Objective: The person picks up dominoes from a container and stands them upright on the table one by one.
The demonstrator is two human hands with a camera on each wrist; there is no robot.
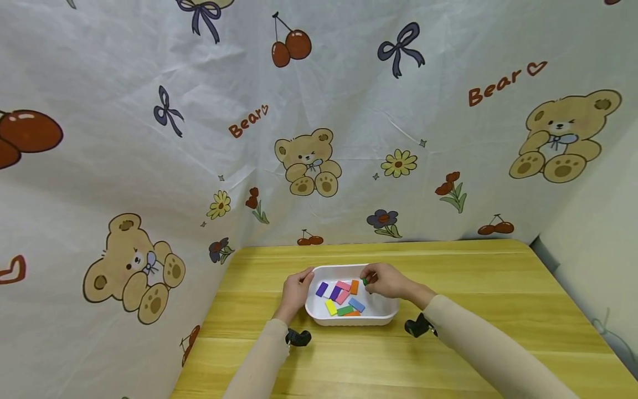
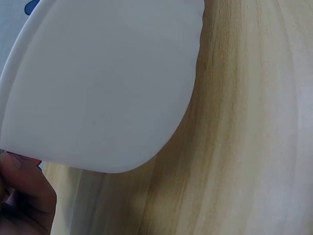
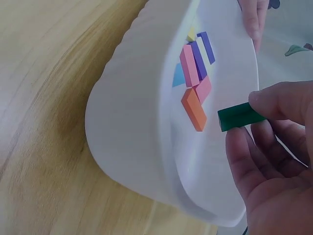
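A white plastic basin (image 1: 349,321) sits on the wooden table. My left hand (image 1: 296,291) grips its left rim; in the left wrist view the thumb (image 2: 27,178) shows against the end wall. Above the right part of the basin, my right hand (image 1: 386,281) pinches a green block (image 3: 239,115) between thumb and fingertips. Several small flat blocks lie inside, mostly toward the left: purple (image 1: 322,289), pink (image 1: 342,296), orange (image 1: 354,286), yellow (image 1: 331,307), green (image 1: 345,311) and blue (image 1: 356,304). A white block lies between two purple ones.
The wooden tabletop (image 1: 448,343) stretches around the basin. A white cloth (image 1: 349,111) printed with bears, cherries and bows hangs behind and to the left. Black wrist devices (image 1: 299,337) sit at both cuffs. A pale cable (image 1: 605,330) hangs beyond the table's right edge.
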